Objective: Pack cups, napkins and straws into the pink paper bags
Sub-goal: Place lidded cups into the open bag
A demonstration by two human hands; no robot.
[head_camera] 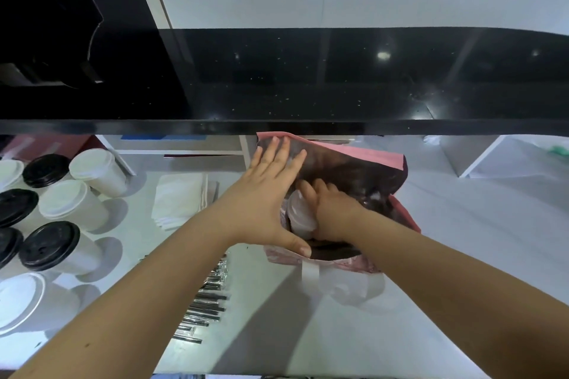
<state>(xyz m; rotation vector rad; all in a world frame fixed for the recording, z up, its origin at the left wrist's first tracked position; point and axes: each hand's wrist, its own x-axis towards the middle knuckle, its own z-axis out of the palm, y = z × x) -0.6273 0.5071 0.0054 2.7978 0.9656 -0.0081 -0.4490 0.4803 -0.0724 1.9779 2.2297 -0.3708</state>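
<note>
Left hand flat on 1 bag; right hand grips 1 cup inside; 8 cups outside.

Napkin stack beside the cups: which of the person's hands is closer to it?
Left. The left hand rests spread on the pink bag edge, just right of the napkins; the right hand is farther right, inside the bag, gripping a cup.

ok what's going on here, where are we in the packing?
A person is loading a pink paper bag on the white counter. The left hand spreads the bag's mouth, fingers flat on its wall and thumb on the near rim, while the right hand grips a white-lidded cup inside the opening. More lidded cups, a napkin stack and wrapped straws lie to the left, outside the bag.
</note>
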